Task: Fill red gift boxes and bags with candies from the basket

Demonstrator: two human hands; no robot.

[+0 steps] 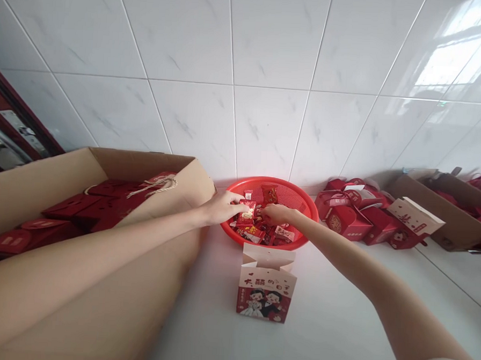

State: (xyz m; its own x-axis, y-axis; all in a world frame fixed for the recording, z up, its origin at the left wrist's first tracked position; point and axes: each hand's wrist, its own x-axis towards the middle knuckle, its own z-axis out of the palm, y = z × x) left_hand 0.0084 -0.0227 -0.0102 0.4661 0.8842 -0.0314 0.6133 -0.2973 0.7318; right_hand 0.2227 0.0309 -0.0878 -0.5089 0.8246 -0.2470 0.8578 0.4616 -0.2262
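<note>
Thumb and fingers of left hand (pixel 219 207) closed on a red sweet packet (pixel 246 215) with gold marking, raised a little over the heap. Fingers of right hand (pixel 279 215) curled down among the wrapped sweets (pixel 284 235); tips hidden, so contents of that grip impossible to tell.

Beneath both hands: red perforated plastic basket (pixel 270 180), round-rimmed, near the wall, part-filled with sweets in red, gold and white wrappers.

Just in front of the basket: one wedding-favour box (pixel 264 297), upright, top flaps open, bride-and-groom cartoon on a red and cream front; no hand on it.

Step in hand, by judgement: picking sweets out of the basket, two-handed. Next move, by judgement: call for a firm pinch on slick wrappers and a lift clear of the rim, without knocking the light box.

To the left: large cardboard carton (pixel 175 268) holding red gift boxes (pixel 64 207), one with twisted cord. To the right: cluster of red favour boxes (pixel 347 222), then a smaller brown carton (pixel 450 226) with red items inside. Underneath: white tabletop (pixel 329 324). Behind: marbled wall tiles (pixel 187 113).
</note>
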